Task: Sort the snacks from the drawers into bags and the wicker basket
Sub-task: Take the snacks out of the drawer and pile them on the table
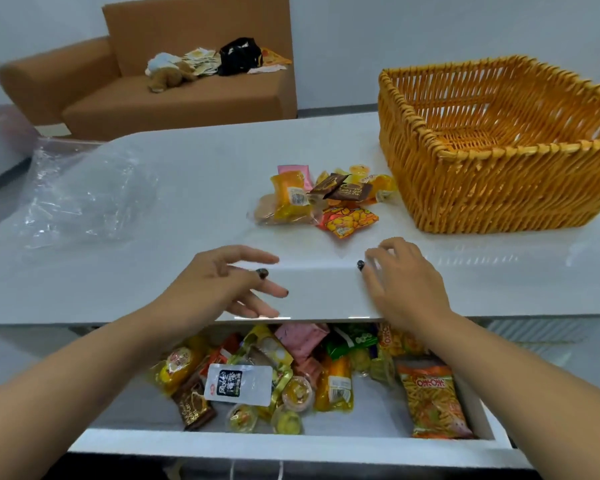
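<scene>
Hands over table (187, 161) edge: your left hand (222, 282) spreads wide, holding nothing; your right hand (402, 275), loosely curled, also holds nothing.

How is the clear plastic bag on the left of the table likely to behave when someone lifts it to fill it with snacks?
The clear plastic bag lies crumpled and slack, so it will probably be floppy and sag rather than hold its mouth open. It looks thin and empty, so likely very light and easily shifted. Its glossy film may be slippery on the smooth white table.
</scene>
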Demonstrator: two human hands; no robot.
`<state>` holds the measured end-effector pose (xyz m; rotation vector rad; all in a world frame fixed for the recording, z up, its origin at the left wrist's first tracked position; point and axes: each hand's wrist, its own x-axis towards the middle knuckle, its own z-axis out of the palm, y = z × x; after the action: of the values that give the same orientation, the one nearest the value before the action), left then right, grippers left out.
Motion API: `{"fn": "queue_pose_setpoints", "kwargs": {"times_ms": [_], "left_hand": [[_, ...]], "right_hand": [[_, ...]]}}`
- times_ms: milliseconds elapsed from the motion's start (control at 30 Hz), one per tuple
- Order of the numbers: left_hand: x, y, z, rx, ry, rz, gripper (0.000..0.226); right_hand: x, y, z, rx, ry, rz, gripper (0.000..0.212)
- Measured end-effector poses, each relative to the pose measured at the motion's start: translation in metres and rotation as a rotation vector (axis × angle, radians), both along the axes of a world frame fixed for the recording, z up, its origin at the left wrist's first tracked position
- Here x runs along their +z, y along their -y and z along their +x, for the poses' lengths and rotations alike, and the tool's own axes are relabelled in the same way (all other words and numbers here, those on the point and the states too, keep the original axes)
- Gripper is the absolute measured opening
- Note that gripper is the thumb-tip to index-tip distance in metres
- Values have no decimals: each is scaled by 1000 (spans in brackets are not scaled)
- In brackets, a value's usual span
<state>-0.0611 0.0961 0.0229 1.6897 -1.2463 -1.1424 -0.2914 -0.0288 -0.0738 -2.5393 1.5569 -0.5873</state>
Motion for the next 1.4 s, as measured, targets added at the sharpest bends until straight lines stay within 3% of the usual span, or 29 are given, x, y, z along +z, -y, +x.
{"fn": "queue_pose_setpoints", "kwargs": {"times_ms": [100,167,233,300,400,500,633,733,833,900,1033,1267,1400], "left_hand": [[-25,-39,36,-22,42,180,25],[-50,-51,59,-41,184,287,25],[-72,-48,77,-242,502,353,30],[-84,-40,84,-367,649,382,36],[-103,-36,91,-429,653,375,50],[-119,-36,93,-510,743,340,62],[-128,-36,82,-575,846,332,54],[-128,-38,78,-572,840,272,51],[-132,-39,78,-576,850,223,59],[-136,-40,79,-614,876,243,70],[-150,-39,76,-674,893,410,87],[-156,-31,72,-614,967,412,63],[-154,-33,71,-692,991,468,74]], "right_hand": [[6,-15,9,46,197,-126,18],[23,-40,27,277,229,-154,16],[38,-68,49,648,14,-119,12],[50,-93,71,871,-293,-52,12],[54,-110,90,826,-334,189,29],[16,-107,96,750,-489,222,37],[-24,-95,88,580,-776,321,16],[-27,-82,80,613,-702,372,14],[-33,-79,79,672,-670,368,50],[-41,-82,83,718,-741,345,63],[-53,-83,91,776,-720,314,64],[-68,-84,86,847,-682,464,48],[-69,-87,88,884,-710,470,63]]}}
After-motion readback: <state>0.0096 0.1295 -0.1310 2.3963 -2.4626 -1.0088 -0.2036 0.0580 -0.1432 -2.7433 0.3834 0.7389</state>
